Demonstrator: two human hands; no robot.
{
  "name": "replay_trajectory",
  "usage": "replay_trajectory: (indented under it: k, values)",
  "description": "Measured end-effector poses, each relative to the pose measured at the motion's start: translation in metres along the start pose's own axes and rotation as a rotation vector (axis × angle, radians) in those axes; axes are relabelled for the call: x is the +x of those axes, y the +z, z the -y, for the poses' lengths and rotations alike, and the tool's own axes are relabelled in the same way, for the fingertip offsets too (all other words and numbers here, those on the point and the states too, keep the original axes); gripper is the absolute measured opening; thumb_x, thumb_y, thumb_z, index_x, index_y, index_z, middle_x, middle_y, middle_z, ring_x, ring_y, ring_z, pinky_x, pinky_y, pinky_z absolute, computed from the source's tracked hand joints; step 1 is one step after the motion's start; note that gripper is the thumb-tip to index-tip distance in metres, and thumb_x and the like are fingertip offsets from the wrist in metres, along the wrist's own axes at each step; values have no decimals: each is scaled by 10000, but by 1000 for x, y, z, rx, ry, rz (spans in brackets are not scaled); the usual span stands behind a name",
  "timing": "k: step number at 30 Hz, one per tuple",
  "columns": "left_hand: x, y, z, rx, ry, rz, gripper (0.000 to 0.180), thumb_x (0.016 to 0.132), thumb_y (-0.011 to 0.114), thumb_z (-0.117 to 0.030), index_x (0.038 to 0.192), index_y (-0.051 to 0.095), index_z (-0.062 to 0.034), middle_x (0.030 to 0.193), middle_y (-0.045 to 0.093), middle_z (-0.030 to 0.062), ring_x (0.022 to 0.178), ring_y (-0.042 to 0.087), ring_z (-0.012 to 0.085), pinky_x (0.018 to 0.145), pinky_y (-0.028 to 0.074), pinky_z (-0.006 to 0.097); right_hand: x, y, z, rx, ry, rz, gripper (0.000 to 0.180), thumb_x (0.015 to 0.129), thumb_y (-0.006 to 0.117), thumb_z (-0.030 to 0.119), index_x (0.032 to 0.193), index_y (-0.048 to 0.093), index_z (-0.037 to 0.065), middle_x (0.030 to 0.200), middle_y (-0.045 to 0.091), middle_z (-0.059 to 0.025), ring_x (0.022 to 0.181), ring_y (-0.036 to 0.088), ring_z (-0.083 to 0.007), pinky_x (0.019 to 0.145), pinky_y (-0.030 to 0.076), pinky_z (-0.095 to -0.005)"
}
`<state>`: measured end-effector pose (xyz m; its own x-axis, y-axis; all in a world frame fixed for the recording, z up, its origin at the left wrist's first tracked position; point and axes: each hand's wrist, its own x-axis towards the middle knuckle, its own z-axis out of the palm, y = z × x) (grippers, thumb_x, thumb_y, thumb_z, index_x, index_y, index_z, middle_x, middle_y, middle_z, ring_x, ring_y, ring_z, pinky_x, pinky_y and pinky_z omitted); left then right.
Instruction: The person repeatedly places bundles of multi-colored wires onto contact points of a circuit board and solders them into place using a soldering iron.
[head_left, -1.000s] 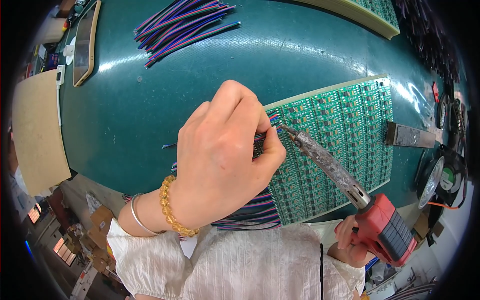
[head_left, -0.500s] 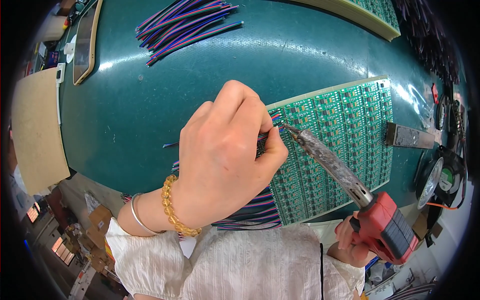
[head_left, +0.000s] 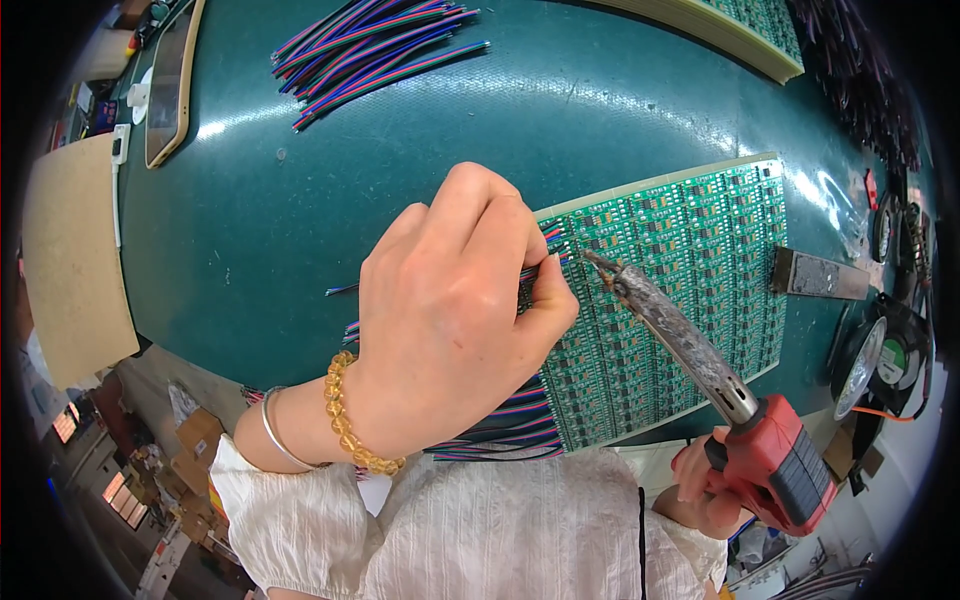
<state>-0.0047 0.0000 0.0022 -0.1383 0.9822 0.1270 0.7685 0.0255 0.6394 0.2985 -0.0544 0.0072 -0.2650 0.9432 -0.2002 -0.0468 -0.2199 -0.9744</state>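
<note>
A green circuit board panel (head_left: 670, 290) with rows of small chips lies at centre right on the table. My left hand (head_left: 460, 300) is over its left edge, thumb and forefinger pinched on a thin multicoloured wire (head_left: 556, 238) at the board's edge. Several more wires (head_left: 510, 425) run off that edge below the hand. My right hand (head_left: 708, 485) is closed round the handle of a red and black soldering iron (head_left: 775, 460). The iron's dark tip (head_left: 590, 256) is just right of the pinched fingers, seemingly a little apart from the wire ends. The hand hides most of the pinched wire.
A bundle of multicoloured wires (head_left: 370, 50) lies at the back. Stacked circuit boards (head_left: 730, 40) stand back right, near a dark wire bunch (head_left: 860, 80). A metal block (head_left: 820, 273) and a small fan (head_left: 893, 357) are at right. A phone (head_left: 172, 85) lies far left beside cardboard (head_left: 80, 260).
The iron's tip has drawn back slightly to the right, away from the wire ends at my left fingertips. My left hand stays almost in place, still pinching.
</note>
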Motion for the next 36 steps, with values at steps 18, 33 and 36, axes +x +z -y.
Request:
replay_trajectory:
  k: [18, 33, 36]
  values:
    - [0, 1, -1, 15, 23, -10, 187, 694, 699, 64, 766, 553, -27, 858, 549, 83, 625, 557, 168, 447, 432, 270, 1, -5, 3, 61, 79, 23, 820, 755, 738, 546, 1252, 499, -61, 544, 546, -20, 453, 504, -148, 466, 406, -286]
    - [0, -5, -3, -27, -49, 61, 185, 725, 722, 59, 790, 573, -28, 887, 555, 66, 647, 558, 129, 473, 453, 251, -5, -13, -2, 71, 68, 96, 786, 765, 732, 549, 1236, 520, -43, 560, 555, -13, 459, 506, -135, 460, 399, -279]
    - [-2, -2, -1, 11, 1, 21, 189, 720, 722, 58, 790, 571, -30, 882, 555, 70, 652, 564, 152, 478, 458, 262, 5, -6, 0, 17, -18, 128, 799, 765, 727, 562, 1237, 517, -48, 566, 560, -15, 459, 503, -134, 460, 397, -274]
